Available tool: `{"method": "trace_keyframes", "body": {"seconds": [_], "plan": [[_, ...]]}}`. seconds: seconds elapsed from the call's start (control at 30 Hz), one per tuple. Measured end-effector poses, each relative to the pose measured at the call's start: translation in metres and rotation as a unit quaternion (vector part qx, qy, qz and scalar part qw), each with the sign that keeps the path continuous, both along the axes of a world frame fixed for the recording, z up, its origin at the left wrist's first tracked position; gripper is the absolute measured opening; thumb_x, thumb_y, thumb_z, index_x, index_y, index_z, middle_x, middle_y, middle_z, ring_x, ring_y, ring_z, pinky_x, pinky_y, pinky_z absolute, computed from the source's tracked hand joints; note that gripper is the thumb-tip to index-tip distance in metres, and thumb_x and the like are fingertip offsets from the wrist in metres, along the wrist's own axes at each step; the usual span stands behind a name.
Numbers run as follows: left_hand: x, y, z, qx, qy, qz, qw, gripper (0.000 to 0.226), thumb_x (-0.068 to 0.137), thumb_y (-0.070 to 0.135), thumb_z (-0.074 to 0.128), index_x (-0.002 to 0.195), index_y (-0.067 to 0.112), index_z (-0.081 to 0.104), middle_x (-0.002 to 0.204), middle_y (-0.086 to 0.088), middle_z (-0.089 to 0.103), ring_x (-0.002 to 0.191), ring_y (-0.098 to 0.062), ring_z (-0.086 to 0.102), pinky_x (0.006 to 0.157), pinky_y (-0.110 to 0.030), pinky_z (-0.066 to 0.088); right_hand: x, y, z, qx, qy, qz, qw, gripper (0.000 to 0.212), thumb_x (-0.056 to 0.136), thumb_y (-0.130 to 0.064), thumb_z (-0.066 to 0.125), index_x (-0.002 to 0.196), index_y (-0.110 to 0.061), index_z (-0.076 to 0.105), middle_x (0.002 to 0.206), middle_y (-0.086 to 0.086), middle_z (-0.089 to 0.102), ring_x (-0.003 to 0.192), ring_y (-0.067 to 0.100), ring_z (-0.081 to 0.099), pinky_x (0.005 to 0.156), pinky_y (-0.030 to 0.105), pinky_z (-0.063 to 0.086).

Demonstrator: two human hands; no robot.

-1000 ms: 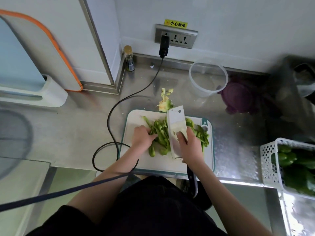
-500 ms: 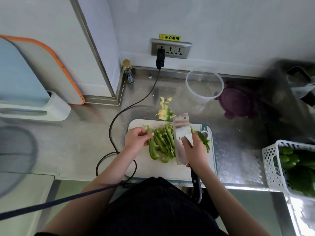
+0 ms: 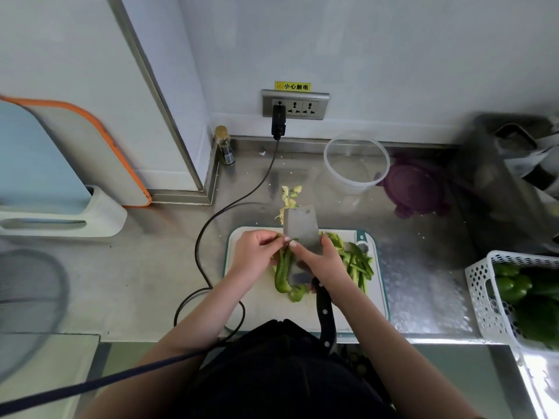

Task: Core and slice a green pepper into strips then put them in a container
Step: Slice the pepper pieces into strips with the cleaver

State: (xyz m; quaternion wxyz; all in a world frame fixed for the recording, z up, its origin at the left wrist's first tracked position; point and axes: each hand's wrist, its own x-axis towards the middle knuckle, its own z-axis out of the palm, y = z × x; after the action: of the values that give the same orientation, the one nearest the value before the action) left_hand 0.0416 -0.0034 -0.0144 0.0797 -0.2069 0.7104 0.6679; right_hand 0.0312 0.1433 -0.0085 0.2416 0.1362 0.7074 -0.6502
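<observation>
A white cutting board (image 3: 272, 309) with a teal rim lies at the steel counter's front edge. My right hand (image 3: 322, 264) grips a cleaver (image 3: 301, 228) where the blade meets the black handle, and the blade points away from me. My left hand (image 3: 255, 252) pinches green pepper strips (image 3: 282, 275) against the blade's left side. A second pile of cut strips (image 3: 357, 261) lies on the board right of the blade. The pale core scraps (image 3: 289, 196) sit on the counter just beyond the board. A clear round container (image 3: 357, 164) stands open at the back.
A purple lid (image 3: 419, 186) lies right of the container. A white basket (image 3: 481, 285) of whole green peppers stands at the right edge. A black cable (image 3: 211, 225) runs from the wall outlet (image 3: 295, 105) past the board's left side. A small bottle (image 3: 225, 145) stands in the corner.
My left hand has moved up from the strips on the board to the blade and now pinches strips there. The cleaver has tilted and the view has tipped upward.
</observation>
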Motion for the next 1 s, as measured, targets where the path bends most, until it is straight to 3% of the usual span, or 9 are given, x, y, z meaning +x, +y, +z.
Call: {"method": "trace_keyframes", "body": {"seconds": [0.2,0.33,0.5,0.57,0.67,0.77,0.87,1.0], "plan": [[-0.002,0.002,0.002,-0.036,0.003,-0.037,0.999,0.012,0.087,0.016,0.065,0.092,0.01,0.074,0.078,-0.005,0.072,0.071,-0.014,0.067,0.066,-0.027,0.058,-0.003,0.001,-0.004,0.001,0.009,-0.008,1.0,0.046,0.078,-0.037,0.076,0.112,-0.014,0.056,0.099,0.0,0.07,0.085,0.012,0.069,0.071,0.023,0.057],[-0.006,-0.002,0.004,-0.022,0.004,-0.06,0.998,0.014,0.087,0.016,0.066,0.088,0.006,0.075,0.072,-0.003,0.071,0.067,-0.014,0.066,0.068,-0.032,0.059,-0.004,0.001,-0.007,0.019,0.017,0.002,1.0,0.046,0.078,-0.038,0.076,0.113,-0.016,0.056,0.099,-0.003,0.07,0.084,0.007,0.068,0.061,0.018,0.053],[-0.014,-0.003,0.0,-0.117,0.035,-0.09,0.988,0.013,0.085,0.02,0.068,0.078,0.014,0.076,0.063,0.004,0.069,0.056,-0.017,0.062,0.064,-0.035,0.057,-0.011,0.001,-0.01,0.074,0.046,0.019,0.996,0.039,0.08,-0.036,0.074,0.107,-0.016,0.054,0.096,-0.006,0.065,0.082,0.002,0.062,0.056,0.009,0.047],[-0.014,-0.001,0.0,-0.109,0.033,-0.078,0.99,0.013,0.086,0.018,0.067,0.076,0.018,0.075,0.061,0.005,0.069,0.053,-0.015,0.061,0.063,-0.033,0.057,-0.015,0.0,-0.013,0.126,0.071,0.031,0.989,0.055,0.077,-0.042,0.075,0.114,-0.009,0.051,0.1,-0.005,0.061,0.088,0.01,0.06,0.058,0.012,0.042],[-0.015,-0.003,0.003,-0.041,0.009,-0.062,0.997,0.014,0.088,0.014,0.065,0.078,0.018,0.075,0.06,0.002,0.066,0.053,-0.015,0.058,0.057,-0.026,0.054,-0.02,0.0,-0.016,0.209,0.107,0.052,0.971,0.04,0.08,-0.038,0.073,0.097,-0.014,0.046,0.08,-0.009,0.054,0.072,0.011,0.052,0.053,0.018,0.036],[-0.017,-0.009,0.009,0.033,-0.002,-0.042,0.999,0.016,0.091,0.013,0.06,0.084,0.008,0.074,0.06,-0.007,0.06,0.051,-0.015,0.055,0.052,-0.023,0.05,-0.022,0.004,-0.023,0.275,0.119,0.072,0.951,0.039,0.083,-0.033,0.071,0.096,-0.019,0.037,0.065,-0.005,0.048,0.055,0.007,0.043,0.046,0.023,0.035],[-0.021,-0.018,0.005,-0.031,-0.021,-0.05,0.998,0.013,0.089,0.016,0.064,0.085,0.009,0.074,0.065,-0.009,0.066,0.056,-0.017,0.061,0.054,-0.024,0.054,-0.022,0.01,-0.029,0.289,0.101,0.057,0.95,0.039,0.082,-0.033,0.071,0.096,-0.018,0.038,0.06,-0.004,0.048,0.05,0.013,0.046,0.046,0.033,0.043],[-0.025,-0.023,-0.012,-0.076,-0.103,-0.091,0.988,0.024,0.089,0.024,0.064,0.089,0.001,0.071,0.081,-0.021,0.07,0.065,-0.023,0.068,0.073,-0.038,0.059,-0.024,0.013,-0.026,0.289,0.093,0.058,0.951,0.036,0.081,-0.033,0.072,0.098,-0.018,0.045,0.077,-0.005,0.057,0.069,0.019,0.057,0.062,0.039,0.052]]}}
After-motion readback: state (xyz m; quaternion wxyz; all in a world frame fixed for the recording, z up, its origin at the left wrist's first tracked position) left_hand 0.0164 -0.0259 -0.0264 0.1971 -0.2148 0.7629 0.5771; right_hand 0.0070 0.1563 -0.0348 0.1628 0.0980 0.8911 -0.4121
